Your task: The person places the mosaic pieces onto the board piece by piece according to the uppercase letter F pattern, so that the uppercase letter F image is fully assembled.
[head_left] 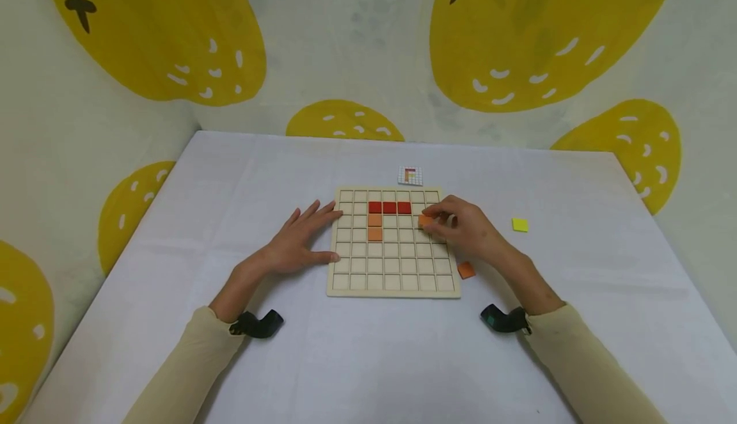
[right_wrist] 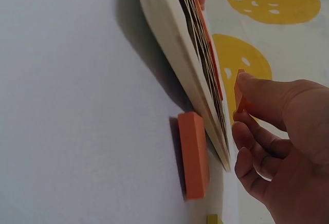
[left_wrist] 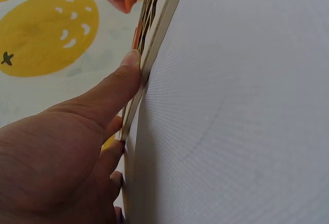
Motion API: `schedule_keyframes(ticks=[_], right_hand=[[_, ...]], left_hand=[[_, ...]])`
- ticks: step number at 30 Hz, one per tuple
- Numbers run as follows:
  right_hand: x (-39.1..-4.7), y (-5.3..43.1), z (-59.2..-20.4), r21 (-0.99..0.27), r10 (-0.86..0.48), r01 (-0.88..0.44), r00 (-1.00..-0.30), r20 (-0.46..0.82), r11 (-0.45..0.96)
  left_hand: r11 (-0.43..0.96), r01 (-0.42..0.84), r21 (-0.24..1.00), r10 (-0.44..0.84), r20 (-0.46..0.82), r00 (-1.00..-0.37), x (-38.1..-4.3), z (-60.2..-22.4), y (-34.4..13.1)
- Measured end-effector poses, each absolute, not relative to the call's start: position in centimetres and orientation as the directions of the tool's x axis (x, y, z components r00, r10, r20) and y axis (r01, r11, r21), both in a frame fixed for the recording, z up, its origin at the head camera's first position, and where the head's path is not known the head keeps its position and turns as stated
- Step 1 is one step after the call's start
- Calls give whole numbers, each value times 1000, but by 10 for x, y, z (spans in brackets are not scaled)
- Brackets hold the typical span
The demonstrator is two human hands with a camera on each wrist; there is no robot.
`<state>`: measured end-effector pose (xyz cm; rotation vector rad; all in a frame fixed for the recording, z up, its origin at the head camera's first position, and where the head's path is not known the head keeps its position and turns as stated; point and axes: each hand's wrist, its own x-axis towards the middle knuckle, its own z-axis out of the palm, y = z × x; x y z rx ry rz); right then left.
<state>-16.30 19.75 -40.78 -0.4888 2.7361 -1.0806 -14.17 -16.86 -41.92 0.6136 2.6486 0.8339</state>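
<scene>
A pale wooden grid board (head_left: 391, 288) lies on the white table. Three red tiles (head_left: 389, 208) form a row in its upper part, and two orange tiles (head_left: 375, 227) sit in cells below the leftmost one. My left hand (head_left: 296, 238) has its fingers spread, with thumb and fingertips touching the board's left edge. Over the board's right side, my right hand (head_left: 463, 226) pinches an orange square tile (right_wrist: 239, 91) between thumb and fingers, raised off the board. A darker orange tile (head_left: 466, 270) lies on the table against the board's right edge.
A small printed pattern card (head_left: 410, 176) lies just behind the board. To the right, a yellow tile (head_left: 520, 224) rests on the table. White walls with yellow fruit prints (head_left: 345, 120) stand behind the table and at its sides.
</scene>
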Motion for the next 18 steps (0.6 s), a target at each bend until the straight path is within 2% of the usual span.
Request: schedule_keyframes(ticks=[18], right_hand=[[-160, 175, -410, -712, -400, -259, -916, -34, 653]], left_hand=[[734, 320, 599, 487, -136, -863, -142, -420, -169]])
